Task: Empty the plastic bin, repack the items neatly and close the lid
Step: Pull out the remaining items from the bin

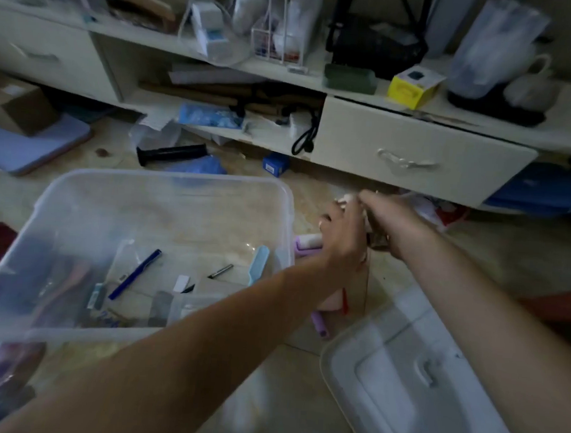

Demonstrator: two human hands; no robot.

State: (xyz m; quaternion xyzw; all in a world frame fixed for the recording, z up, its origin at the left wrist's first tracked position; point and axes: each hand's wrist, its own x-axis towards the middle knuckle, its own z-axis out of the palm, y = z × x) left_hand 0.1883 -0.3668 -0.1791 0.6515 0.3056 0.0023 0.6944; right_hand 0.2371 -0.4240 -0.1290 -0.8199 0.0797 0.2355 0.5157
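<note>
The clear plastic bin (287,216) stands on the floor at the left, holding a blue pen (135,274), a light-blue nail file (258,264), small cards and other bits. Its translucent lid (398,381) lies flat at the lower right. Right of the bin, my left hand (341,239) and my right hand (386,221) meet around a small pale object (348,199), blurred and mostly hidden. Both hands seem to grip it. A lilac and white roll (306,244) and a purple tube (319,325) lie on the floor below my hands.
A cream cabinet runs across the back, its drawer (413,153) standing out just beyond my hands. On the floor lie a black cylinder (171,152), a small blue box (275,164) and red-and-white packaging (443,213). Clutter fills the shelf top and the far left.
</note>
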